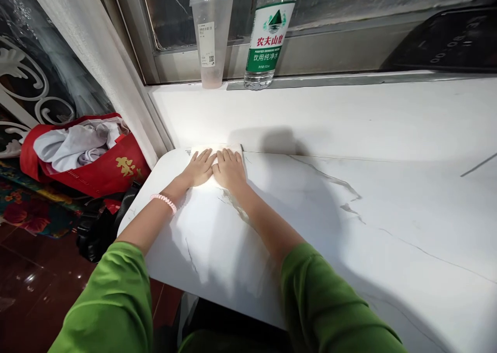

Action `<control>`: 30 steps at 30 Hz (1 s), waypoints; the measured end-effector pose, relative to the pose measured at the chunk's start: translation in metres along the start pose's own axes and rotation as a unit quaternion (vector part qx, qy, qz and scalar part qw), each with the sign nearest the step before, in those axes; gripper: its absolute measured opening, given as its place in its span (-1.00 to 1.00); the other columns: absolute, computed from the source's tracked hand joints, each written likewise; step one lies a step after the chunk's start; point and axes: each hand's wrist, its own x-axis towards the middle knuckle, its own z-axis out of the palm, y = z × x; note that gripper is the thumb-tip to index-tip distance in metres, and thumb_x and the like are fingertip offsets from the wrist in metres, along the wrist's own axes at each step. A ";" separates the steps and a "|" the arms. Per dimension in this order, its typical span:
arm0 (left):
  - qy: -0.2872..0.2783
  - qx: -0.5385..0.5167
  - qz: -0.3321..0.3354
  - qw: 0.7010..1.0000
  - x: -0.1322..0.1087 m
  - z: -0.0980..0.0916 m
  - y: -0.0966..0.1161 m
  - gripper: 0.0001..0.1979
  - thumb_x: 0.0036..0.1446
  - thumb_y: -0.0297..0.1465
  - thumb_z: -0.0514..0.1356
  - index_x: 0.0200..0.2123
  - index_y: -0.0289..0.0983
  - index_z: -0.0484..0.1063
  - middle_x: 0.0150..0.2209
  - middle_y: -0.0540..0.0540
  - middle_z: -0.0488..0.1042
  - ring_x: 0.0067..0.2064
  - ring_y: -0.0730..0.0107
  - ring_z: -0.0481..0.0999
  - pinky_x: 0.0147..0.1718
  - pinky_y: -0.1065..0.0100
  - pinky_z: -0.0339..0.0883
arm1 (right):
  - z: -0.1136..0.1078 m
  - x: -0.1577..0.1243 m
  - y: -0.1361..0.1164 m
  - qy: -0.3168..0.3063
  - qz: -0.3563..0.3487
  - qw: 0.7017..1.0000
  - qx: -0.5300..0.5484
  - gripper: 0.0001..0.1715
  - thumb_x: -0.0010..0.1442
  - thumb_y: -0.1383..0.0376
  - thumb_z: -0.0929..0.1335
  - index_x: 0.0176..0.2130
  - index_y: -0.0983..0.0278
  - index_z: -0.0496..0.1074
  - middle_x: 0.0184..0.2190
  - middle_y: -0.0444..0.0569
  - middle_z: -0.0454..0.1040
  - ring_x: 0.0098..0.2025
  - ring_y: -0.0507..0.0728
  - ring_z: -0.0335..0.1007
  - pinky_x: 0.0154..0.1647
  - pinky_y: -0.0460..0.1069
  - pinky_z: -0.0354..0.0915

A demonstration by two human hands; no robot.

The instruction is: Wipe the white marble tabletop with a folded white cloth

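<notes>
Zero grip: your left hand [200, 170] and right hand [230, 170] lie flat, fingers extended; press white cloth or paper [233, 147] evenly.

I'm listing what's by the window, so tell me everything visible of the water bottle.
The bottle looks like clear plastic; its white-and-green label has red characters, a mountain picture and English words. It stands base-down on the window ledge, slanting in the picture, beside but apart from the lidded cup, touching nothing else visible. Its top is out of frame; fill level unclear.
</notes>
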 end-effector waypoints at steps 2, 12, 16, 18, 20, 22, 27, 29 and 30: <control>-0.004 0.006 0.002 1.000 -0.018 -0.001 0.002 -0.44 0.34 -0.36 -0.16 0.36 -0.39 -0.05 0.41 -0.28 -0.10 0.43 0.15 -0.16 0.35 0.02 -0.28 | -0.006 -0.014 -0.012 -0.009 0.003 1.000 0.008 -0.37 0.29 0.34 0.09 0.27 0.54 0.20 0.30 0.29 0.19 0.35 0.30 0.03 0.32 0.26 -0.10; 0.006 0.005 0.009 1.000 -0.145 -0.004 -0.003 -0.45 0.33 -0.37 -0.14 0.35 -0.38 0.01 0.41 -0.28 -0.09 0.43 0.19 -0.15 0.35 0.02 -0.26 | -0.036 -0.099 -0.101 -0.031 -0.010 0.998 0.053 -0.33 0.31 0.30 0.11 0.28 0.64 0.15 0.30 0.42 0.14 0.37 0.40 -0.04 0.35 0.30 -0.20; 0.004 0.000 0.016 1.000 -0.183 -0.006 -0.006 -0.44 0.33 -0.34 -0.14 0.36 -0.37 -0.01 0.41 -0.27 -0.08 0.43 0.21 -0.14 0.36 0.05 -0.26 | -0.047 -0.121 -0.129 -0.055 -0.007 0.996 0.066 -0.31 0.30 0.28 0.12 0.28 0.65 0.14 0.30 0.44 0.11 0.37 0.43 -0.05 0.33 0.34 -0.21; 0.003 -0.001 0.022 1.000 -0.195 -0.006 -0.007 -0.44 0.33 -0.34 -0.14 0.36 -0.37 -0.01 0.41 -0.27 -0.08 0.43 0.22 -0.15 0.36 0.05 -0.27 | -0.053 -0.128 -0.138 -0.074 -0.004 0.995 0.067 -0.29 0.30 0.26 0.12 0.30 0.65 0.11 0.31 0.45 0.08 0.38 0.45 -0.09 0.33 0.36 -0.22; 0.003 -0.002 0.025 1.000 -0.205 -0.006 -0.009 -0.43 0.32 -0.36 -0.13 0.36 -0.39 -0.02 0.41 -0.28 -0.09 0.43 0.20 -0.16 0.36 0.04 -0.28 | -0.057 -0.133 -0.146 -0.089 -0.003 0.994 0.067 -0.29 0.31 0.25 0.12 0.31 0.64 0.10 0.32 0.46 0.06 0.39 0.46 -0.11 0.33 0.37 -0.22; 0.002 -0.004 0.025 1.000 -0.212 -0.006 -0.013 -0.41 0.30 -0.38 -0.11 0.37 -0.39 -0.03 0.41 -0.28 -0.08 0.43 0.19 -0.16 0.36 0.02 -0.27 | -0.058 -0.135 -0.152 -0.094 -0.006 0.993 0.069 -0.28 0.30 0.25 0.12 0.30 0.64 0.11 0.32 0.47 0.07 0.39 0.47 -0.11 0.32 0.38 -0.22; 0.010 -0.018 0.023 1.000 -0.212 -0.005 -0.024 -0.42 0.30 -0.37 -0.08 0.37 -0.29 -0.02 0.40 -0.23 -0.05 0.42 0.20 -0.12 0.35 0.01 -0.23 | -0.049 -0.126 -0.156 -0.077 -0.022 0.995 0.066 -0.30 0.28 0.26 0.14 0.28 0.64 0.16 0.29 0.48 0.12 0.36 0.50 -0.05 0.29 0.42 -0.17; 0.012 -0.020 0.019 1.000 -0.202 -0.006 -0.027 -0.43 0.32 -0.35 -0.09 0.36 -0.32 0.00 0.40 -0.25 -0.05 0.42 0.19 -0.11 0.35 0.01 -0.23 | -0.042 -0.116 -0.150 -0.067 -0.031 0.995 0.061 -0.30 0.28 0.26 0.14 0.28 0.63 0.17 0.29 0.46 0.13 0.36 0.48 -0.03 0.30 0.40 -0.16; 0.011 -0.020 0.016 1.000 -0.194 -0.006 -0.028 -0.44 0.32 -0.34 -0.09 0.36 -0.34 0.01 0.40 -0.27 -0.05 0.42 0.19 -0.12 0.35 0.01 -0.23 | -0.039 -0.110 -0.146 -0.063 -0.033 0.996 0.058 -0.31 0.28 0.27 0.13 0.28 0.62 0.17 0.29 0.46 0.14 0.36 0.47 -0.02 0.31 0.38 -0.16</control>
